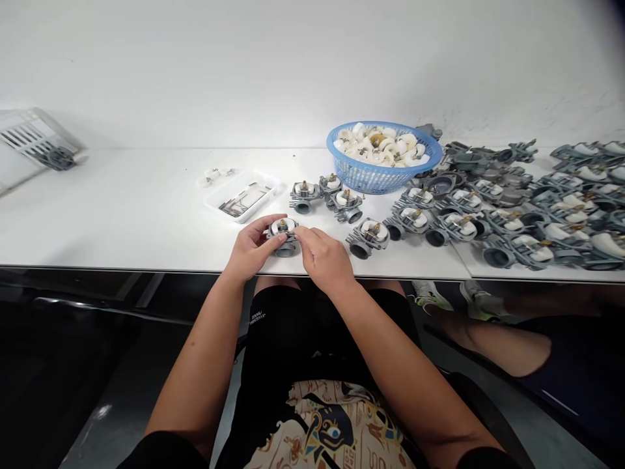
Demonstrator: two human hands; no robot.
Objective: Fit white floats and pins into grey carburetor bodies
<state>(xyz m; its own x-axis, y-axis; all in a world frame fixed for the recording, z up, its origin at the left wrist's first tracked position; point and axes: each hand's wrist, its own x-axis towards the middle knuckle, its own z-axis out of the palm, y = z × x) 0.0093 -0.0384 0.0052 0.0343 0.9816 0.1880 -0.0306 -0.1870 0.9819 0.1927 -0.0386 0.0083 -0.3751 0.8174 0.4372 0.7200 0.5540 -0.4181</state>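
Observation:
Near the table's front edge sits a grey metal carburetor body [285, 249] with a white float [282, 226] and a brass piece on top. My left hand [254, 246] wraps round its left side, thumb at the front. On the right side, my right hand [324, 256] is closed, thumb and forefinger pinched at the float's edge; whatever is between those fingertips is too small to make out. Just behind stands a white tray [274, 193] with thin metal pins [247, 198]. Another carburetor [368, 238] lies to the right of my right hand.
A blue basket [384, 179] full of white floats stands at the back. Several carburetors [459, 225] crowd the right side. A few loose floats [216, 174] lie by the tray. A white slotted container [34, 140] is far left. Another person's leg [502, 342] shows below the table.

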